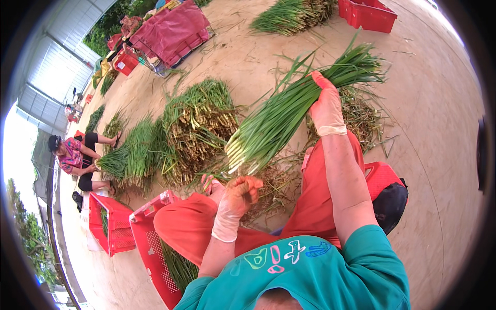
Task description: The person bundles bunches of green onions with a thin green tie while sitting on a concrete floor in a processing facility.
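Pale floor spreads wide around us, and a metal roof shows past its far left corner. Our gloved right hand wraps its fingers snugly around a bunch of green stalks. That bunch is up in the air over the floor, its white ends slanting down toward our left hand. Our left fingers are curled in, just beside those ends; we cannot tell if they pinch anything.

We think we are at the step of tidying this bunch. The next move seems to call for a firm right grip and a gentle left pull near the white ends.

Dry scraps lie on the floor below and could get mixed in. To the left sits a big pile of greens. A near red crate with greens inside is close by our left arm, so its rim could bump us. Another red crate is just beyond. Near the floor's left edge, another worker sits by more bundles.
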A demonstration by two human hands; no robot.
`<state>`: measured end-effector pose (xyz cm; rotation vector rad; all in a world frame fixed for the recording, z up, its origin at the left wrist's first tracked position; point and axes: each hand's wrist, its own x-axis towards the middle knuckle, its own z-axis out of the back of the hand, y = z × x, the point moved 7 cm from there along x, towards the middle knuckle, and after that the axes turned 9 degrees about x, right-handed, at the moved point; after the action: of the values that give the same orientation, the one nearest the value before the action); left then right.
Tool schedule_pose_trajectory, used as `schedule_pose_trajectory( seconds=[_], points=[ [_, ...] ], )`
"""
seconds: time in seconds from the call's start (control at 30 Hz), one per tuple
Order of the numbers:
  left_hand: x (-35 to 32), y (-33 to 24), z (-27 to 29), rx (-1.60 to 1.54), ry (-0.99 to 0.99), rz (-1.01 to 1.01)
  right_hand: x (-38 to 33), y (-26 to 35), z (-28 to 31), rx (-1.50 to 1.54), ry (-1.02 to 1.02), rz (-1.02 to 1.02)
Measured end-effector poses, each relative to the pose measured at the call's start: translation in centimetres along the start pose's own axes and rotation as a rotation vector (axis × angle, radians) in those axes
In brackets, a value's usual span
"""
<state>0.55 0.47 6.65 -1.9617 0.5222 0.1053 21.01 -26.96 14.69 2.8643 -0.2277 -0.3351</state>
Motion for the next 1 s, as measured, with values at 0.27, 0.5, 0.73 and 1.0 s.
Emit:
schedule_pose_trajectory(
  seconds=[0.27,0.5,0.73,1.0],
  points=[
    [-2.1,0.3,4.6,0.984,-0.417,0.055,0.5,0.9,0.3,0.030,-0.021,0.026],
    [4.2,2.6,1.9,-0.398,-0.311,0.021,-0.8,-1.2,0.1,-0.006,-0.041,-0.003],
    [9.2,4.7,2.0,-0.781,-0.286,0.151,-0.5,-1.7,0.4,-0.032,-0.066,0.033],
    [9.6,3.9,1.9,-0.827,-0.328,0.097,-0.9,-1.4,0.0,0.043,-0.071,-0.041]
  ],
)
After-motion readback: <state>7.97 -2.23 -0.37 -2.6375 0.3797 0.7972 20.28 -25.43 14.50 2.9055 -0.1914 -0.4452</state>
